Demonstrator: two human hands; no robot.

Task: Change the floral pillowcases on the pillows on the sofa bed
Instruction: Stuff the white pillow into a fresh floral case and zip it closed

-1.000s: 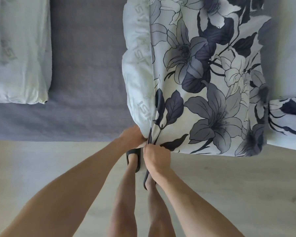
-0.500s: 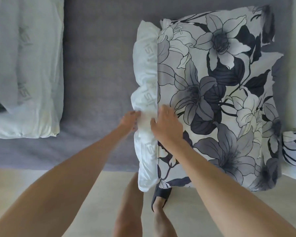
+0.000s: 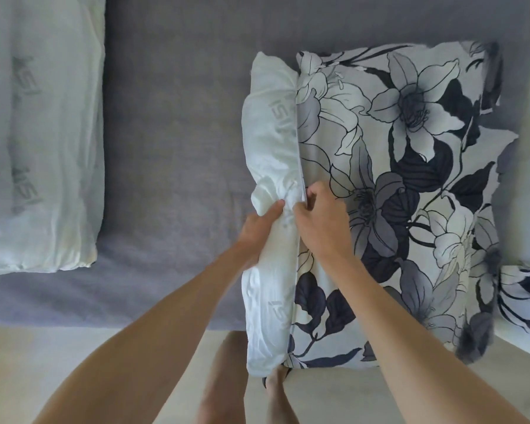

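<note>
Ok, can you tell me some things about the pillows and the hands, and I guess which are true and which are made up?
1. The left hand grips the white pillow. True.
2. The flowery pillowcase covers the whole pillow. False: a white strip sticks out on its left side.
3. The right hand pinches the pillowcase's open edge. True.
4. The other pillow on the left wears a flowery case. False: it is bare white.
5. Both pillows lie on the floor. False: they lie on the grey sofa bed.

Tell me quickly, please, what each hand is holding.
Left hand: grips the white bare pillow.
Right hand: pinches the open edge of the grey-and-navy floral pillowcase.
</note>
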